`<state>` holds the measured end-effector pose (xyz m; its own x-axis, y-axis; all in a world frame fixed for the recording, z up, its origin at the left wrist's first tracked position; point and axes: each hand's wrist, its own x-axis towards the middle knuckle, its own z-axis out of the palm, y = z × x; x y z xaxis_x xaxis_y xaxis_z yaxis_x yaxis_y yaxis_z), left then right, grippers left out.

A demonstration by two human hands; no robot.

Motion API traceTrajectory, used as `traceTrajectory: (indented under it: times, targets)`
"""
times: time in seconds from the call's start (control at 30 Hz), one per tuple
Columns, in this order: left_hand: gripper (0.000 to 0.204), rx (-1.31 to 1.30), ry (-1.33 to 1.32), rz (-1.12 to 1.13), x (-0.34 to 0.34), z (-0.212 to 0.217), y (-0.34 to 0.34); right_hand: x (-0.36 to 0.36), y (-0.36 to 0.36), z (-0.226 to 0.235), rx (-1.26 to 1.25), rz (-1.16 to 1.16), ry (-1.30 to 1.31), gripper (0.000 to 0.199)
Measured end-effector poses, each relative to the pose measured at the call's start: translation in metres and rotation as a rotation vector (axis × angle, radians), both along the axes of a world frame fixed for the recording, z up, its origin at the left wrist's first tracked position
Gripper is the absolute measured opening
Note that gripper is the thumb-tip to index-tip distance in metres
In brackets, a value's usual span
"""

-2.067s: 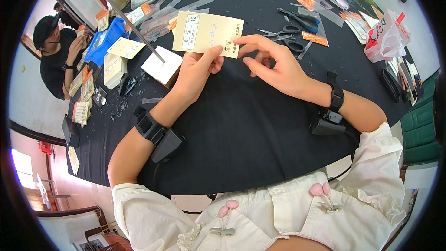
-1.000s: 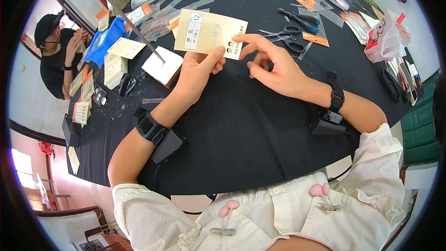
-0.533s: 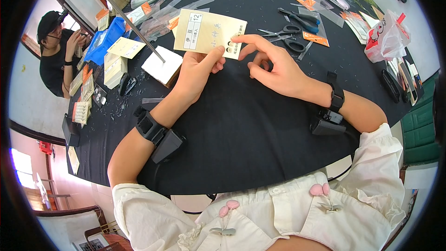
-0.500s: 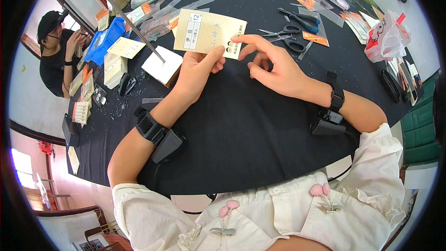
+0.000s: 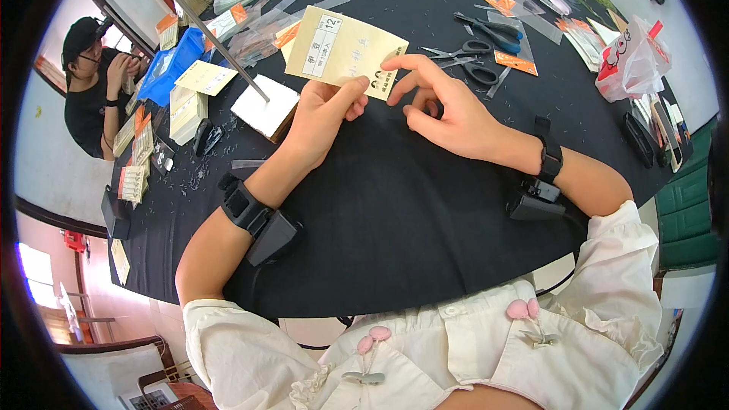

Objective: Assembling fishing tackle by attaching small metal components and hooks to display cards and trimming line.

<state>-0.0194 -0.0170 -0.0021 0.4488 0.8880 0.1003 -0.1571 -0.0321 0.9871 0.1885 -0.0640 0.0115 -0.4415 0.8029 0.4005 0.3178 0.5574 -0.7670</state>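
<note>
A cream printed card (image 5: 342,45) is pinched between the thumb and fingers of my left hand (image 5: 323,118). It is raised above the black cloth, its printed face toward me and its right side tilted down. At its right edge is my right hand (image 5: 456,114), with the index fingertip at the card's upper right side. The right fingers are bent and apart, and the thumb stays clear of the card. Whether the other right fingertips touch the card, I cannot tell. Below and left of the card stands a white-topped block (image 5: 264,110) with a thin metal rod (image 5: 220,45) leaning over it.
Black scissors (image 5: 471,61) and dark-handled pliers (image 5: 493,34) lie beyond my right hand. At left are a blue tray (image 5: 161,85), stacked cream cards (image 5: 186,118) and a black stapler-like tool (image 5: 206,138). A plastic bag (image 5: 630,64) stands far right. Another person (image 5: 89,91) is at the left.
The card has tilted clockwise in my left hand, its upper left corner rising and its right side dropping. My right hand has shifted only slightly, its fingers curling a little.
</note>
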Motion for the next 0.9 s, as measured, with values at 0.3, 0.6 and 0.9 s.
traceTrajectory:
  times: [0.3, 0.6, 0.9]
  targets:
    - [0.016, -0.016, 0.016, -0.048, 0.0004, 0.0010, -0.0023, -0.0002, -0.0008, -0.0001, 0.019, -0.019, 0.023, 0.046]
    - [0.016, -0.014, 0.015, -0.022, 0.0019, 0.0000, -0.0026, -0.0014, 0.0016, -0.0046, -0.011, -0.022, 0.108, 0.047]
    - [0.012, -0.002, -0.006, -0.043, 0.0000, -0.0025, -0.0002, -0.0009, 0.0014, -0.0032, 0.007, 0.000, 0.055, 0.048]
